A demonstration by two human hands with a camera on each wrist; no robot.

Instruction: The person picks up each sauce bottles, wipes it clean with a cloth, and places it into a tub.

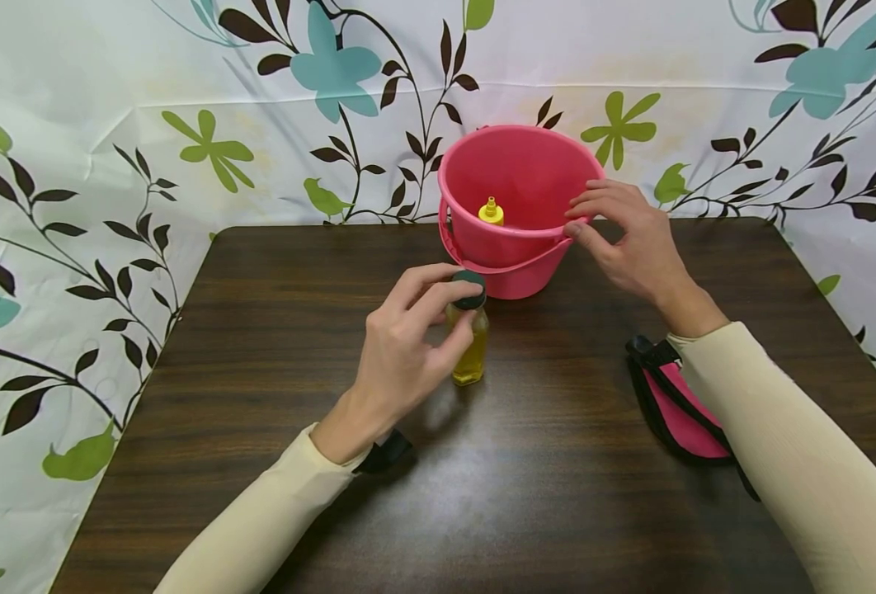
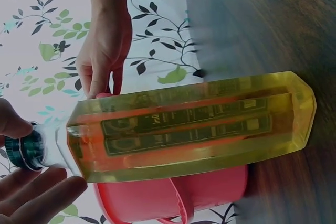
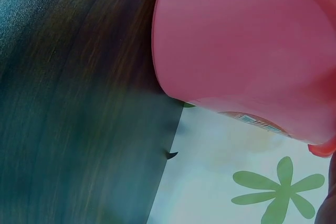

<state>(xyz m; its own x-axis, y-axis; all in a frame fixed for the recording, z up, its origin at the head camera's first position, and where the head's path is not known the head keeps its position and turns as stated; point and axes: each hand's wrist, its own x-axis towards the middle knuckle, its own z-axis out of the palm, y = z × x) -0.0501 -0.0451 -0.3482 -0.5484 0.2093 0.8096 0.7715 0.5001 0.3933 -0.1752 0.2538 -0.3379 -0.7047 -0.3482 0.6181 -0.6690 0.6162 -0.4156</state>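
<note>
My left hand [image 1: 408, 346] pinches the dark green cap [image 1: 470, 289] of a clear glass bottle [image 1: 471, 355] of yellow oil. In the left wrist view the bottle [image 2: 199, 129] fills the middle, with a label on its far side showing through the liquid. Behind it stands a pink plastic bucket [image 1: 520, 285], its handle hanging down in front. With fingers over the rim and thumb outside, my right hand [image 1: 631, 239] grips the bucket's right edge. A yellow nozzle cap [image 1: 492, 213] shows inside the bucket; what lies below it is hidden. The bucket's side wall [image 3: 236, 45] dominates the right wrist view.
A pink pouch with black trim [image 1: 686, 408] lies on the dark wooden table [image 1: 542, 495], partly under my right forearm. Behind the table hangs a white cloth [image 1: 163, 66] with leaf and flower prints, close to the bucket's back.
</note>
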